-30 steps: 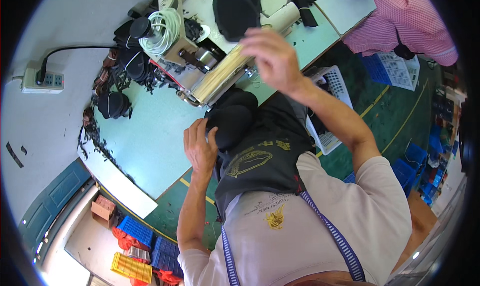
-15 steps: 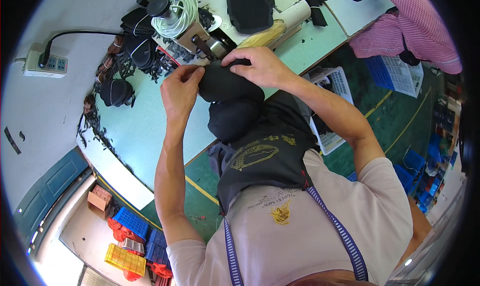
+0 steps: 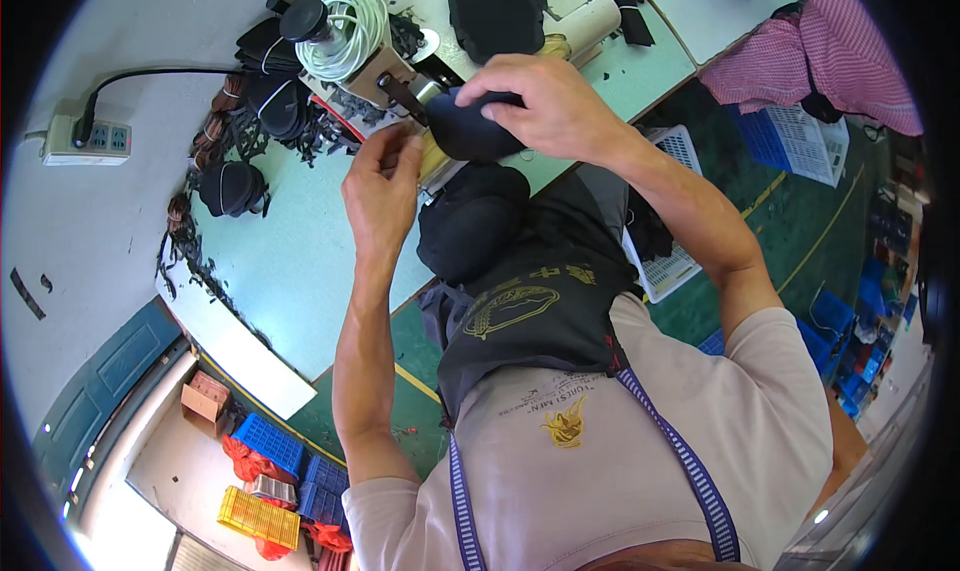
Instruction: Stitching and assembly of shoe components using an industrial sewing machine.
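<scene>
My right hand (image 3: 548,106) pinches the upper right edge of a rounded black fabric piece (image 3: 472,128), thumb below and fingers above. The piece lies tilted against a machine (image 3: 425,87) with a shiny metal part. Close to the piece's left edge is my left hand (image 3: 386,183), its thumb and fingers closed together. Whatever they may hold is hidden. Below both hands, a bundle of similar black pieces (image 3: 470,226) rests by the table's front edge, against my dark apron (image 3: 530,306).
Coiled pale cord (image 3: 350,36) sits beside the machine. Another black stack (image 3: 495,16) lies behind it. Tied black bundles (image 3: 232,186) and scraps line the table's left side. A white crate (image 3: 670,261) stands at right, near a person in pink checked cloth (image 3: 850,41).
The black piece has moved up and right off the bundle, toward the machine, with my right hand. My left hand has shifted slightly right and down, and the yellow part below the piece now shows.
</scene>
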`<state>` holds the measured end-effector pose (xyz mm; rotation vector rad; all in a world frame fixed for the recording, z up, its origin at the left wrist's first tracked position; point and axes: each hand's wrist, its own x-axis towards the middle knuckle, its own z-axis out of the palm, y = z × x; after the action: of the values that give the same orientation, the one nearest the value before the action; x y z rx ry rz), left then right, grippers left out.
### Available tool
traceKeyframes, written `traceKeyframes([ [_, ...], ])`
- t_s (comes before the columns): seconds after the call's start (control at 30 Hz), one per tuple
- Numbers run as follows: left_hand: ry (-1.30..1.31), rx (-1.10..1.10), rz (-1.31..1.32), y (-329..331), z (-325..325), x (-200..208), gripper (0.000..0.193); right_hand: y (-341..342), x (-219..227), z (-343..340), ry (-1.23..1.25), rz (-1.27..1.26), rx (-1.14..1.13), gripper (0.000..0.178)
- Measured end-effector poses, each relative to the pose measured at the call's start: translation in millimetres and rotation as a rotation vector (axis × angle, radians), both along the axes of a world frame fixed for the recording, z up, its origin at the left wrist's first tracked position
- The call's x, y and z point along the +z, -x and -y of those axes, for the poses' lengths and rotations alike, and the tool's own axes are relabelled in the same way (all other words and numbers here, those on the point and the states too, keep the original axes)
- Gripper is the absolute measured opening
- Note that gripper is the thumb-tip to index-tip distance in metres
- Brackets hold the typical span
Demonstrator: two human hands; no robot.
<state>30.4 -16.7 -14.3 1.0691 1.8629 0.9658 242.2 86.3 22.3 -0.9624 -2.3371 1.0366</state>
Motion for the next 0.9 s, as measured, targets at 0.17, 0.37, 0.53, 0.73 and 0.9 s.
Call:
traceKeyframes([
  [0.17,0.014,-0.135,0.28,10,5,7,0.025,-5,-16,33,0.545,-0.285,-0.015,0.024],
  [0.37,0.199,-0.059,-0.12,26,-17,8,0.024,29,-49,46,0.694,-0.231,-0.191,0.026],
  [0.53,0.138,0.003,-0.035,-3,-36,16,0.019,18,-41,33,0.36,-0.143,-0.297,0.024],
  [0.73,0.106,-0.029,0.235,0,-7,17,0.024,3,-22,45,0.631,-0.332,-0.259,0.036],
  [0.9,0.183,-0.058,0.317,18,-7,13,0.027,20,-30,63,0.877,-0.505,-0.247,0.036],
])
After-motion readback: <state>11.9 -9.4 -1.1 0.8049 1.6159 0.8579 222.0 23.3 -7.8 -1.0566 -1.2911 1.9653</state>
